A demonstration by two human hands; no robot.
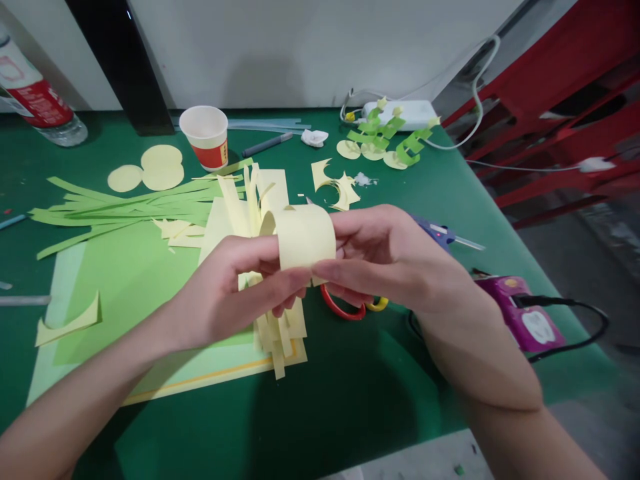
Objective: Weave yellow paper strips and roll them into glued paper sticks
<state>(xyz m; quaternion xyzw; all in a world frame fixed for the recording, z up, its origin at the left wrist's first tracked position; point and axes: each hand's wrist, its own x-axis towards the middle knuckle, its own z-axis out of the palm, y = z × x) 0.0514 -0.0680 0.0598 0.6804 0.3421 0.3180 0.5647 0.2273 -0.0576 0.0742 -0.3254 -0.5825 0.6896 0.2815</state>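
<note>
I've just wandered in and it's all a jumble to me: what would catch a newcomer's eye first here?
Probably the curled pale yellow paper strip, held mid-picture between the left hand and the right hand. Next, the bright green paper strips fanned out at left, and the red-and-white paper cup standing behind them.

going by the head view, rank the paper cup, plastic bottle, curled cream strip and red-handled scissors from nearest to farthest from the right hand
1. Curled cream strip: pinched in the right hand.
2. Red-handled scissors: just below the fingers, partly hidden.
3. Paper cup: off to the left, towards the wall.
4. Plastic bottle: far left.
</note>
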